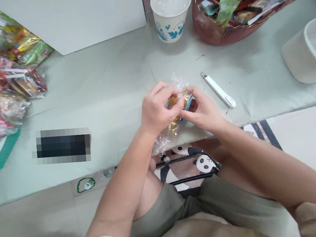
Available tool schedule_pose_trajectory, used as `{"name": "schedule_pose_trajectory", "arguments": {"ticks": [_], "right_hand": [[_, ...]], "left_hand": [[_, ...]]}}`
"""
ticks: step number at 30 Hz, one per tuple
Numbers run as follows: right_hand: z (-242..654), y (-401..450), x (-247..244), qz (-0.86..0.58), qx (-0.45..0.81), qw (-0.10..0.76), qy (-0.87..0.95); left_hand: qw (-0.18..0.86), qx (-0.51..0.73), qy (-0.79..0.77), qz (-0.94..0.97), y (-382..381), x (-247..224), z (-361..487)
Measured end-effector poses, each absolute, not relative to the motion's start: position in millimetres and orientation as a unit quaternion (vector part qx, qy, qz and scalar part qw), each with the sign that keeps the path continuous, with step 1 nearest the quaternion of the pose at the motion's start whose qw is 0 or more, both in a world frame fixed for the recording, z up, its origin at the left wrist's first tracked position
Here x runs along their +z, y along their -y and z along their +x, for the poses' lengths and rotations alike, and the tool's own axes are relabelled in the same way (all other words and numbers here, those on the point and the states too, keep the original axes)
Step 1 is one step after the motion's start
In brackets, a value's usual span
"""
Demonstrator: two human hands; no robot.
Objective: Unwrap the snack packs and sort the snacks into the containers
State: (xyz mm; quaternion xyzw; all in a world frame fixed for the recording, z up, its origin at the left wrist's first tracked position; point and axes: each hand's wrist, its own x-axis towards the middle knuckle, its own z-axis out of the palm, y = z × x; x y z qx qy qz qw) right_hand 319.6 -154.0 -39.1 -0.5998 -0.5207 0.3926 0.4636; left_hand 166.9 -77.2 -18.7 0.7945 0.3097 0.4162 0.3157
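Observation:
Both of my hands meet over a small gold and blue snack packet (177,121) near the front edge of the table. My left hand (158,105) has its fingers bent and pinched on the packet's upper left side. From the other side, my right hand (202,110) grips its blue edge between thumb and fingers. Crinkled clear plastic wrap (161,142) sticks out below the packet, and more shows above it. What lies inside the packet is hidden by my fingers. A white box cutter (218,89) rests to the right of my right hand.
A paper cup (171,27) with a blue pattern stands beyond my hands, beside a reddish glass bowl (208,30) of wrapped snacks. Another white cup (296,56) is at right. Bagged snacks (25,82) pile up at left, near a white board (86,18) and a blurred-out dark object (64,146).

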Motion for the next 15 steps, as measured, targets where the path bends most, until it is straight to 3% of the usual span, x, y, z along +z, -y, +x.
{"name": "schedule_pose_trajectory", "arguments": {"ticks": [4,11,15], "right_hand": [[319.9,155.1,-43.2,-0.611,0.379,0.459,0.522],[316.7,153.2,-54.8,-0.614,0.373,0.482,0.501],[318.8,154.2,-54.7,-0.654,0.258,0.501,0.505]], "left_hand": [[0.314,0.441,-0.321,0.777,77.8,-16.6,167.2],[0.446,0.483,-0.385,0.647,72.1,-16.9,159.8],[0.523,0.476,-0.408,0.578,62.1,-19.0,156.1]]}}
